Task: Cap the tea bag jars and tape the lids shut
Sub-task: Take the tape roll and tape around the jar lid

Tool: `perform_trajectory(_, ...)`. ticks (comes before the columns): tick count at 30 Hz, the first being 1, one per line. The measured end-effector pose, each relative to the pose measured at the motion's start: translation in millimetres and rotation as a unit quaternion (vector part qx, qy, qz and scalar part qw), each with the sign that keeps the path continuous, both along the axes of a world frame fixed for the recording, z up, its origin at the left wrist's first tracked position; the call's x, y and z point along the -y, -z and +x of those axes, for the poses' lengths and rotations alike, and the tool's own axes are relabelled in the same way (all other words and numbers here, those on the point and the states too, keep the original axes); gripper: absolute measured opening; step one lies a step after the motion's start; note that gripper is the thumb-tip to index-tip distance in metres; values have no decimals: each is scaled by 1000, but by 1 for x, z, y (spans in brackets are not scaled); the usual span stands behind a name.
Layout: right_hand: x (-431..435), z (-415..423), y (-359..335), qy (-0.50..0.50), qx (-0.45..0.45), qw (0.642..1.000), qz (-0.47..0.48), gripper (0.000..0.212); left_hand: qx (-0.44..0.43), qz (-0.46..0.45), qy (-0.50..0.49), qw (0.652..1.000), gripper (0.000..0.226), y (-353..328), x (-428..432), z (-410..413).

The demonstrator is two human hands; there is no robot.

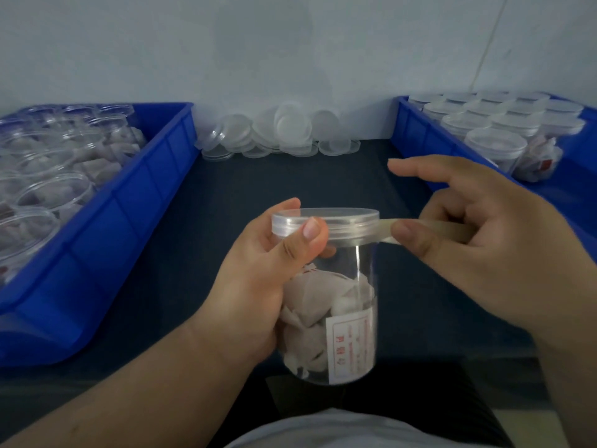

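Observation:
A clear plastic jar (342, 305) with tea bags inside and a paper label is held above the dark table, close to my body. Its clear lid (326, 223) is on. My left hand (261, 273) grips the jar's upper part, thumb pressed against the lid's rim. A strip of clear tape (387, 232) runs from the lid's right side to my right hand (478, 247), which pinches it between thumb and fingers, index finger stretched out.
A blue bin (106, 227) at left holds several uncapped jars of tea bags. A blue bin (416, 130) at right holds several capped jars. Loose clear lids (281, 134) are piled against the back wall. The dark table (258, 185) lies between the bins.

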State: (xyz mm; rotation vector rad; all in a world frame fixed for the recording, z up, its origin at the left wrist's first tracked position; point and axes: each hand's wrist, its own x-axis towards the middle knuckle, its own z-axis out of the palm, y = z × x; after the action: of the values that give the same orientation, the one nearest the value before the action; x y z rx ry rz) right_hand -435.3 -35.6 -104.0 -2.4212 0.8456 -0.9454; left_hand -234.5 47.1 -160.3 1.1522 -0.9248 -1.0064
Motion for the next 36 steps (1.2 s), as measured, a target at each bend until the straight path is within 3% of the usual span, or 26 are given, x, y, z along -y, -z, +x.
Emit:
perform_trajectory(3, 1, 2, 0, 21, 3, 1000, 1, 57, -13, -17, 30, 999, 120, -2, -1, 0)
perform_trajectory(7, 2, 3, -4, 24, -16, 999, 30, 59, -9, -67, 57, 996, 79, -3, -2, 2)
perform_trajectory(11, 7, 0, -9, -5, -32, 992, 121, 59, 7, -100, 60, 993, 67, -7, -3, 0)
perform_trajectory(15, 10, -4, -11, -23, -45, 985, 164, 59, 16, -113, 50, 992, 91, -5, -1, 1)
perform_trajectory(19, 9, -7, -11, -15, -62, 988, 139, 63, 46, -131, 68, 988, 97, -5, -2, 5)
perform_trajectory(22, 3, -2, -6, 18, -79, 991, 103, 57, 124, -139, 89, 978, 80, -6, 1, 10)
perform_trajectory(25, -2, 3, 2, 36, -66, 995, 68, 53, 174, -115, 82, 975, 77, -6, 2, 6)
perform_trajectory(28, -6, 6, 6, 44, -62, 996, 41, 54, 178, -117, 80, 974, 40, -6, 1, 5)
perform_trajectory(30, -7, 8, 7, 44, -55, 997, 29, 57, 144, -106, 58, 982, 56, 0, 1, 8)
perform_trajectory(32, -9, 10, 8, 46, -53, 997, 21, 59, 107, -86, 30, 990, 96, 5, 1, 8)
perform_trajectory(34, -10, 12, 9, 42, -56, 997, 21, 59, 121, -57, 33, 990, 123, 6, 1, 5)
perform_trajectory(36, -11, 13, 10, 32, -51, 998, 33, 57, 142, -23, 24, 989, 135, 6, 2, 2)
